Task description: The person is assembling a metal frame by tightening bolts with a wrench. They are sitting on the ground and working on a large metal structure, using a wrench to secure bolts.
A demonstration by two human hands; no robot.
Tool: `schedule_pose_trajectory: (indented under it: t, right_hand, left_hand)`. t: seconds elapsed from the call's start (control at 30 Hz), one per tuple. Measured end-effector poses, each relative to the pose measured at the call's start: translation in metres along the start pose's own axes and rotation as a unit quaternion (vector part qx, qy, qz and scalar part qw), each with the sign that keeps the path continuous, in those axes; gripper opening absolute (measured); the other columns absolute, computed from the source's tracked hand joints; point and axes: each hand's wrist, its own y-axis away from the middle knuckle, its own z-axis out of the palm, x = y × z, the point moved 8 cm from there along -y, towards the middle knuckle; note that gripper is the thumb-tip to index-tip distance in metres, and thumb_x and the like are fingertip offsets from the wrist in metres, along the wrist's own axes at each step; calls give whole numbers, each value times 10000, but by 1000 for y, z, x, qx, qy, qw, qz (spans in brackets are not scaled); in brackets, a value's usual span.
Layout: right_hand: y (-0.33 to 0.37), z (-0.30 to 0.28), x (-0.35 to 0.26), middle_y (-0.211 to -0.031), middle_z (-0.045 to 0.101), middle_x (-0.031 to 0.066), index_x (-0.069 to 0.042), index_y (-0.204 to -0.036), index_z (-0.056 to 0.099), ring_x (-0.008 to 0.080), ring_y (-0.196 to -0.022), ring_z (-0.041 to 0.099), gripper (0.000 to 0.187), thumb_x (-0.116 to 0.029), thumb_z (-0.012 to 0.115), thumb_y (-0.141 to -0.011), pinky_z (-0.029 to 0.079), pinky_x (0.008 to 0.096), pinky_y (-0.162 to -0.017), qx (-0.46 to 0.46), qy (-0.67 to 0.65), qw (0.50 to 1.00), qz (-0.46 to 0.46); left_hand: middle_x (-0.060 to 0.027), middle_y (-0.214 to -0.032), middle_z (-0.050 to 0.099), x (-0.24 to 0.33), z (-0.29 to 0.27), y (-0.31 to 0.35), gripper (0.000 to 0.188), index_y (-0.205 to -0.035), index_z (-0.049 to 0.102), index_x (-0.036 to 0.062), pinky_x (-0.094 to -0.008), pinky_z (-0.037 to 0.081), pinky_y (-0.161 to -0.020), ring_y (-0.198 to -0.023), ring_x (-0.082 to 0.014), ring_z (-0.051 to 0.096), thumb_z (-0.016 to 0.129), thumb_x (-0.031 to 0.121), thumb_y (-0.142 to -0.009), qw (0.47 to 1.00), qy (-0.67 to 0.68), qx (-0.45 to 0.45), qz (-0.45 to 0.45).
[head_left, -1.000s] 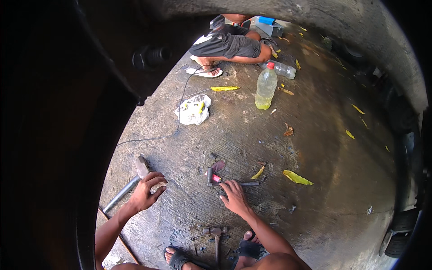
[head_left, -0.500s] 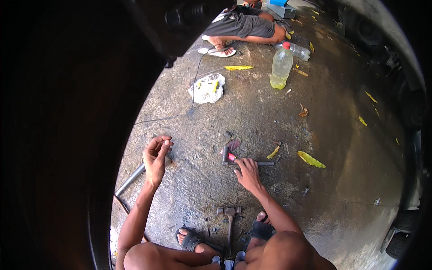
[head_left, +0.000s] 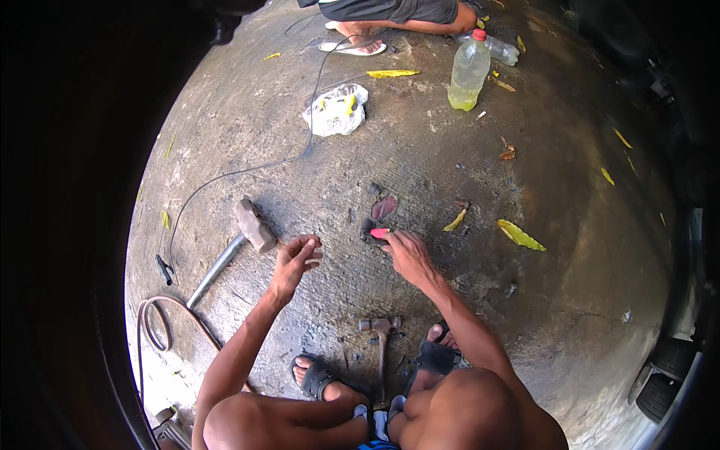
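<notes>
The concrete floor (head_left: 442, 169) is darkly edged. A sledgehammer (head_left: 256, 225) is laid near the half-curled, empty left hand (head_left: 298, 262), parted by open room from the right hand (head_left: 407, 253); by its bent fingertips a red piece (head_left: 379, 233) is touched, whether gripped cannot be told.

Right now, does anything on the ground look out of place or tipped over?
Yes. Beside the upright red-capped bottle, a clear plastic bottle lies on its side. Closer in, a hammer lies between your black sandals, an awkward spot for a tool.
</notes>
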Motion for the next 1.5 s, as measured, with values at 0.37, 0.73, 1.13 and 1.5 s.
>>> schedule_pose_trajectory:
  t: [0.37,0.73,1.13,1.5]
  right_hand:
    - [21,39,-89,-788,667,194,3,-998,663,313,-720,673,409,-400,603,-1032,481,454,-658,-210,-420,874,124]
    - [67,-1,-144,-764,659,245,-36,-923,697,461,-782,664,512,-492,504,-1055,479,529,-647,-150,-273,934,175]
    - [54,-97,-39,-804,594,185,12,-1140,499,397,-744,616,333,-291,602,-1049,463,473,-677,42,-210,956,200]
    - [-6,-191,-19,-831,653,200,-15,-1096,630,343,-760,655,163,-135,648,-987,489,460,-714,-173,8,980,95]
  left_hand:
    - [-54,-672,644,-65,29,3,498,-936,691,8,-365,430,-496,-558,-181,593,540,474,-1026,979,-188,-75,-35]
    - [-161,-679,618,-71,-106,-50,302,-770,622,52,-483,452,-611,-615,-352,591,503,253,-961,781,-589,74,194]
    - [-212,-1164,613,-16,37,-44,279,-1132,637,51,-481,524,-858,-992,-417,645,625,296,-1000,857,-480,-32,186]
    - [-178,-1463,515,-4,33,-53,473,-1373,588,107,-480,504,-1080,-1291,-399,568,711,183,-922,752,-590,-196,217]
